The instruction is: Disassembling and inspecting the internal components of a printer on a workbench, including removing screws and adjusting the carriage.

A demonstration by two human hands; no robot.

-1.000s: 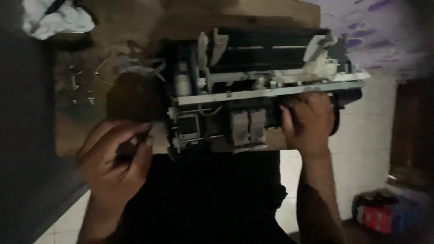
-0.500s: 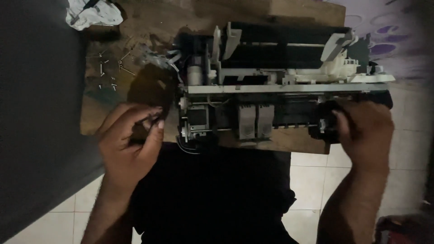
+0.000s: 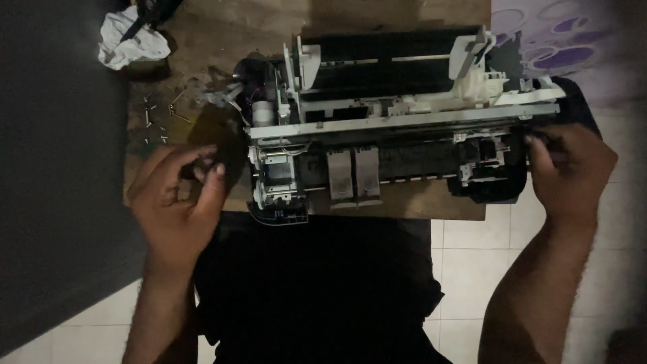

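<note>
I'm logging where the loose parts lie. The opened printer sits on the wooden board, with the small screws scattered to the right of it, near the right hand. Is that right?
Not quite. The head view shows the screws lying left of the opened printer on the wooden board, above the left hand, not near the right hand.

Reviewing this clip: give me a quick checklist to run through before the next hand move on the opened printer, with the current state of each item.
1. Opened printer fully on wooden board: not ok, its right end overhangs.
2. Right hand on printer's right end: ok.
3. Left hand pinching a small dark part: cannot tell what.
4. Loose screws clear of both hands: ok.
5. White rag clear of the mechanism: ok.
</note>
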